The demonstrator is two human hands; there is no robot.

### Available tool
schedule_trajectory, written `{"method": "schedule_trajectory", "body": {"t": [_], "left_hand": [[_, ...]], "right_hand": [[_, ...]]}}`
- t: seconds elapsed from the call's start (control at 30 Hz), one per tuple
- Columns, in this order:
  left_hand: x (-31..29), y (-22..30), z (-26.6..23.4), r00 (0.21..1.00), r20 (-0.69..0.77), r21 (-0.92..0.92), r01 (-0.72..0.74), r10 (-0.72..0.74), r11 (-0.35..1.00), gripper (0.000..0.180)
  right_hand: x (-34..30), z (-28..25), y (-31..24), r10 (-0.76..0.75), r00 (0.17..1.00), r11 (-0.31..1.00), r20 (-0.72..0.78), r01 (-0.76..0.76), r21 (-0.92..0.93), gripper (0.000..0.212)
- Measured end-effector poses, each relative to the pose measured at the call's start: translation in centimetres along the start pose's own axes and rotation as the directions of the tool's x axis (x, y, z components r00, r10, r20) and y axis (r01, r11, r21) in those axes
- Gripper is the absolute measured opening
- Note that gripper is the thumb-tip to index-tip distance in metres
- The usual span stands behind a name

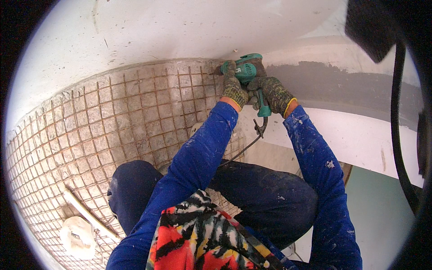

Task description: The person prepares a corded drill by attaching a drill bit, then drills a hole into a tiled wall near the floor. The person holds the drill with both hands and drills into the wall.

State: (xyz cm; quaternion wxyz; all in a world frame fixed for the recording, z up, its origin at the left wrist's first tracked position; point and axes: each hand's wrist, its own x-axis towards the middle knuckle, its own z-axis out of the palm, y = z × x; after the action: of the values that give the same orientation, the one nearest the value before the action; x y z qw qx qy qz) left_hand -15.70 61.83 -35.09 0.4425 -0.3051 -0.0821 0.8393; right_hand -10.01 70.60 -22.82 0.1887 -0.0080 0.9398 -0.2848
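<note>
At the tile edge, gloved hands (254, 87) hide the drill (246, 69) tip.

Mosaic-tiled floor (112, 121) with white strip (87, 213)

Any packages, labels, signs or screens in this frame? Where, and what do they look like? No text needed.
Label on the drill: small pale patch on the teal body's side, near the left hand; too small to make out.
Pale lumpy bag or wrapped object: lower left on the tiled surface; whitish, rounded; cannot tell what it is.
No signs or screens in view.
</note>
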Motion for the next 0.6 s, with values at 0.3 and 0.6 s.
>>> {"method": "schedule_trajectory", "body": {"t": [0.3,0.6], "left_hand": [[0.8,0.2,-0.9,0.988,0.142,-0.047,0.061,-0.054,0.997,0.062],[0.3,0.0,-0.5,0.993,0.121,-0.060,0.006,0.001,0.998,0.061]], "right_hand": [[0.2,0.0,-0.5,0.384,0.923,0.887,0.011,-0.372,0.274,0.024],[0.1,0.4,0.9,0.267,0.964,0.941,-0.005,-0.260,0.217,0.023]]}}
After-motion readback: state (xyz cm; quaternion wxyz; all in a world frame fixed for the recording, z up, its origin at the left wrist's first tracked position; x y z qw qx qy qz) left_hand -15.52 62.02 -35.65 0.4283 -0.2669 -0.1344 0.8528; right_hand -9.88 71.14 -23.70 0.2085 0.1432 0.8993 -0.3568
